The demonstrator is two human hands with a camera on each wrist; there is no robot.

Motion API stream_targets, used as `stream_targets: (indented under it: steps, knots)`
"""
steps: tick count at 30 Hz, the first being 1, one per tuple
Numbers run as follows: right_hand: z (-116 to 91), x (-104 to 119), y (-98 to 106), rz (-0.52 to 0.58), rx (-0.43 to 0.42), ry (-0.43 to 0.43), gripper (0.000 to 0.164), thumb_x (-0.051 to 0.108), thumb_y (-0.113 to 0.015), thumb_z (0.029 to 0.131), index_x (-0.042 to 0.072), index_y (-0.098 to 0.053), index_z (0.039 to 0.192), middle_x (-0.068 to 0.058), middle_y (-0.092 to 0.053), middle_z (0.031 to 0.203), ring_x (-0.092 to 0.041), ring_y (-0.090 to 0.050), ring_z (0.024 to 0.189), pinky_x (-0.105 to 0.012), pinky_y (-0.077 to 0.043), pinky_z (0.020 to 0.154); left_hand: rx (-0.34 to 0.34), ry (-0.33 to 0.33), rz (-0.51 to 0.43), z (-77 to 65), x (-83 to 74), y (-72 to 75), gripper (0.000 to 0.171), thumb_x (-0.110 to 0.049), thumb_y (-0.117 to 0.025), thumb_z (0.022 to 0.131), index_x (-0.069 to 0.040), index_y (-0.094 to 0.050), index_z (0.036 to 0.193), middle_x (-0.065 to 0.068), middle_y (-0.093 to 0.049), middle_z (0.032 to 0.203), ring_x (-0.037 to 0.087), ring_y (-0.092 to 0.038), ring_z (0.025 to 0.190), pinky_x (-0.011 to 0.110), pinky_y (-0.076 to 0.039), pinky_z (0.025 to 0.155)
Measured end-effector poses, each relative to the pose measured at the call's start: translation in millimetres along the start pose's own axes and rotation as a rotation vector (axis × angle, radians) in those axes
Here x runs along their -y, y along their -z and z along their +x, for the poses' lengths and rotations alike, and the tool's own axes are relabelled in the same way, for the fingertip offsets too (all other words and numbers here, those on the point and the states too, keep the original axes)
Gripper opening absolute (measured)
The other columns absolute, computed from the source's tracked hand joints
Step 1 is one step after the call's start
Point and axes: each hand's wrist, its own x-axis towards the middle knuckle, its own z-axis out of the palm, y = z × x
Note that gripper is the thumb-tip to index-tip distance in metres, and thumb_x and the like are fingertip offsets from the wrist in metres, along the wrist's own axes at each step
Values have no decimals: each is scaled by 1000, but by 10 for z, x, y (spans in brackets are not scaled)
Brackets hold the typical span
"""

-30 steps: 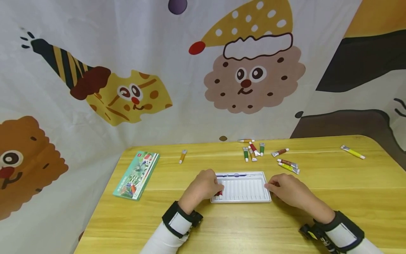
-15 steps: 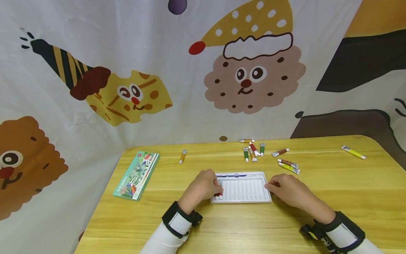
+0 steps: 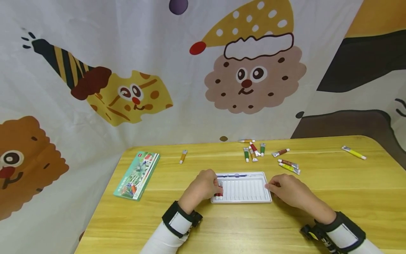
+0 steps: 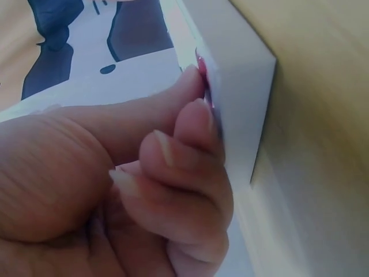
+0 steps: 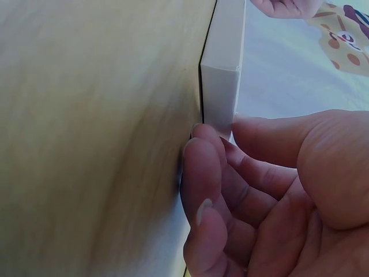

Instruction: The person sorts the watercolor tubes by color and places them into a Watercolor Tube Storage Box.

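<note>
A white plastic tray [image 3: 246,191] with ridged slots lies on the table, and a paintbrush [image 3: 234,175] rests along its far side. Two red paint tubes [image 3: 219,196] lie side by side in its left end, partly covered by my left hand [image 3: 203,185]. That hand pinches at one of them with thumb and fingertips; in the left wrist view just a sliver of red tube [image 4: 202,64] shows past the thumb. At the tray's right end, my right hand [image 3: 290,191] grips the edge, its thumb on the rim and fingers against the side wall [image 5: 221,92].
A green paint box [image 3: 137,175] lies at the left of the wooden table [image 3: 241,229]. One ochre tube [image 3: 183,156] lies apart. Behind the tray is a loose group with a green tube [image 3: 246,154], then brown [image 3: 280,152] and yellow tubes [image 3: 289,168]. Another yellow tube [image 3: 353,152] lies far right.
The left fingers have shifted very slightly at the red tubes, showing a bit more of them. My right hand and the tray hold still.
</note>
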Motion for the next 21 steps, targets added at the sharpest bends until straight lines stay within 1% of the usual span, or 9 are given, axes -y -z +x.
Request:
stream_targets:
  steps: [5,10,15,21]
  knots:
    - [7,-9,-2,-2,0,2,17,20,-67,103,10,-72,90,3,-52,66,-15,-48,58,-28,-36,52,-22,29,6,7,7,16,37,-15,-81,93,-6,-57,66,4,-49,64,17,-48,55,29,-36,49]
    - [3,-20,-10,-2,-5,12,17,19,-67,103,11,-72,88,3,-52,66,-14,-49,57,-27,-36,52,-45,65,-6,24,14,19,36,-16,-81,93,-6,-58,68,5,-51,65,17,-48,55,29,-37,50]
    - [5,-21,-14,0,-7,10,17,19,-68,103,11,-72,89,3,-52,66,-15,-49,58,-27,-37,52,-51,67,-13,25,13,22,37,-17,-81,93,-6,-57,67,5,-50,64,17,-47,55,28,-35,49]
    - [3,-6,-15,1,1,-8,16,19,-68,102,10,-72,90,2,-52,66,-15,-50,58,-28,-37,52,-49,76,-20,29,12,21,35,-16,-81,92,-5,-58,68,6,-52,66,19,-49,57,29,-36,51]
